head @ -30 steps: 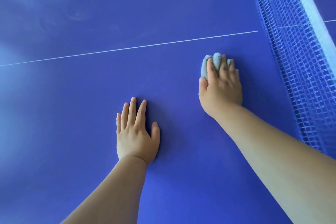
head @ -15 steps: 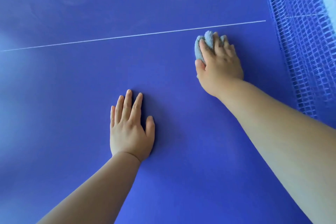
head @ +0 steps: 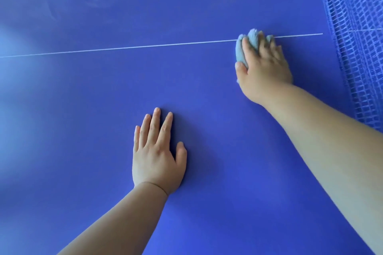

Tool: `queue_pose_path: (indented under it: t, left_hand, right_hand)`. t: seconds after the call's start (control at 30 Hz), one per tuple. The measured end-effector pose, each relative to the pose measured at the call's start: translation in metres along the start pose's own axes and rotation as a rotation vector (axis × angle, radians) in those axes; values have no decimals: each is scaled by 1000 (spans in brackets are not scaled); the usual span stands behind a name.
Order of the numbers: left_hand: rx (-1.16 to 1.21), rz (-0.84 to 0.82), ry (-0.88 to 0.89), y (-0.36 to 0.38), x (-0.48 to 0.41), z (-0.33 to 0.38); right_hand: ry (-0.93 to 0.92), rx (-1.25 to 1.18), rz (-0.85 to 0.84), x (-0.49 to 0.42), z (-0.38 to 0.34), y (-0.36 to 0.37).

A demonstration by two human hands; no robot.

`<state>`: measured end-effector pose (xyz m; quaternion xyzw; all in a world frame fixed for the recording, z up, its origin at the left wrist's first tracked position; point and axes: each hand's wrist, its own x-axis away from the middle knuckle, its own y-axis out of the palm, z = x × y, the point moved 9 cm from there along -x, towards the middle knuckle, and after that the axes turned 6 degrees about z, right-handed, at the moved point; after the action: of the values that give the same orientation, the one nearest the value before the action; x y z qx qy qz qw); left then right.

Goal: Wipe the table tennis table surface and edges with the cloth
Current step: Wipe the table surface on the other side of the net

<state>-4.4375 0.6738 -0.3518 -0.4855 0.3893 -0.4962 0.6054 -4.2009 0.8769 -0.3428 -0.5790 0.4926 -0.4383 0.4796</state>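
Step in hand: wiping the flat top of the counter; judged mid-task, since no edge of it shows in this view and the edges look not yet reached.
Cloth: pale blue cloth, bunched into a wad, upper right of the frame, lying on the counter right at the thin white line that crosses the frame from left to right.
Right hand: right hand on top of the cloth, fingers curled over it and grasping it, pressing it down; cloth shows between and ahead of the fingers. Slight blur here, so finger detail is uncertain.
Left hand: left hand at lower centre, released, palm flat on the bare counter with fingers straight and close together; holds nothing, appears to serve as a brace.
Net: blue net runs down the right edge of the frame, near the right hand but apart from it.
Surface: faint smears visible at upper left, beyond the white line.
Next move (judgement): carry the cloth across the line toward the smeared upper-left area with even downward pressure, avoid snagging the net, and shift the bracing left hand so the patch beneath it gets wiped too.
Risk: the small wad covers little per pass; overlapping strokes needed.
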Motion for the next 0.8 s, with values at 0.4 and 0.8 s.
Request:
queue_pose_path:
  t: [0.4, 0.8]
  left_hand:
    - [-4, 2, -3, 1, 0, 0]
    - [-13, 4, -8, 1, -1, -3]
  right_hand:
    - [-502, -71, -14, 35, -58, 6]
    - [-933, -73, -201, 81, -131, 17]
